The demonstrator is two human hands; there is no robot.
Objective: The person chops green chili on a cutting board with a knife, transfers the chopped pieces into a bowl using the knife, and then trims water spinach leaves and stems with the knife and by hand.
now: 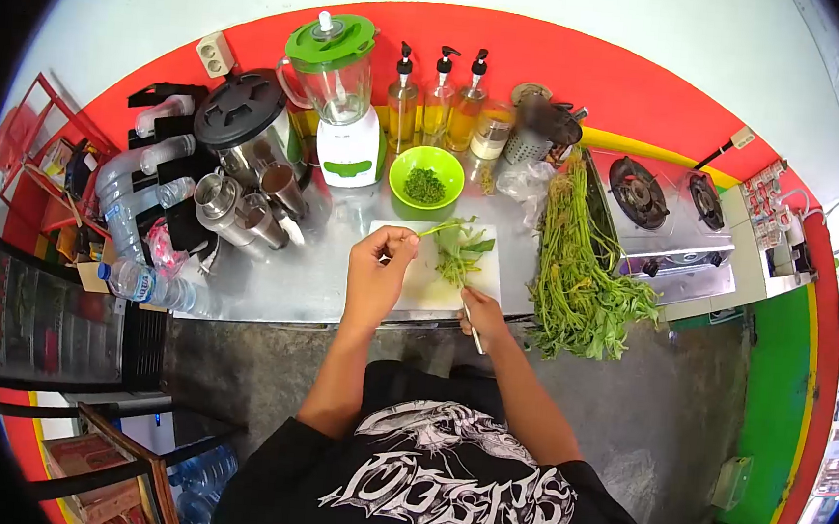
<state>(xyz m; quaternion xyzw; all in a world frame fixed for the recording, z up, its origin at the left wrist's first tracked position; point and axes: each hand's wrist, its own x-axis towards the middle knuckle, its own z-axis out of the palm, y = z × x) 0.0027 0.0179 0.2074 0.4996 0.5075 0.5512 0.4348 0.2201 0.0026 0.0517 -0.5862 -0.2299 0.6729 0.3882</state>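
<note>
Over the white cutting board (413, 286), my left hand (380, 269) pinches a thin green stem (434, 230) between thumb and fingertips. Leafy green sprigs (461, 255) lie on the board between my hands. My right hand (486, 318) is closed around a slim white knife (474, 331), whose other end is hard to make out against the leaves. Just beyond the board stands a bright green bowl (401, 170) with small cut green pieces (424, 187) in it.
A large bundle of leafy stems (581, 275) hangs over the counter's front edge at right, beside a gas stove (674, 223). Behind the bowl stand a blender (345, 108) and pump bottles (438, 106). Metal canisters (231, 210) and a water bottle (147, 285) are at left.
</note>
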